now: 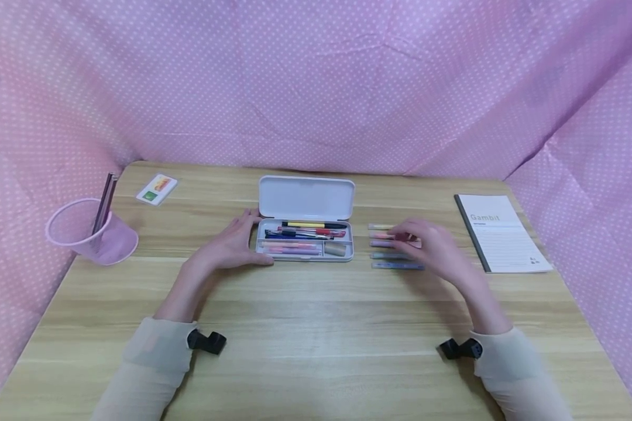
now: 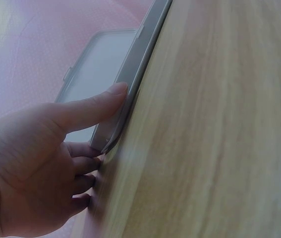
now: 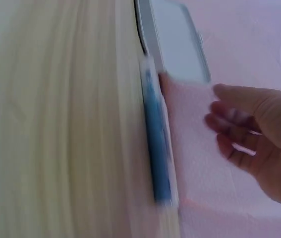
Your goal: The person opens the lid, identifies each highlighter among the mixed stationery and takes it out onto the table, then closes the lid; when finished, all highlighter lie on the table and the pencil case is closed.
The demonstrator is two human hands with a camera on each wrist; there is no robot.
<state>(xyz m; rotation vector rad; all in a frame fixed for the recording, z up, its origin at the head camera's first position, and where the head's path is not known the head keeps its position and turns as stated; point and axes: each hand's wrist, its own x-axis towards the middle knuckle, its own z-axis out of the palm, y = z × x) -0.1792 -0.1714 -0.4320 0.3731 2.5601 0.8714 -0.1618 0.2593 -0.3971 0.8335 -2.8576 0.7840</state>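
Observation:
An open pencil case stands mid-table with its lid raised, holding several pens and a short tan piece that may be an eraser. My left hand grips the case's left end; in the left wrist view its thumb presses the front wall and the fingers lie round the end. To the right of the case several pastel pens lie in a row, among them a blue pen. Over this row hovers my right hand, and the right wrist view shows its loosely bent fingers holding nothing.
On the far left stands a pink mesh cup with dark sticks in it. Behind it lies a small card. A notebook rests at the right. Dotted pink cloth walls the table's back and sides.

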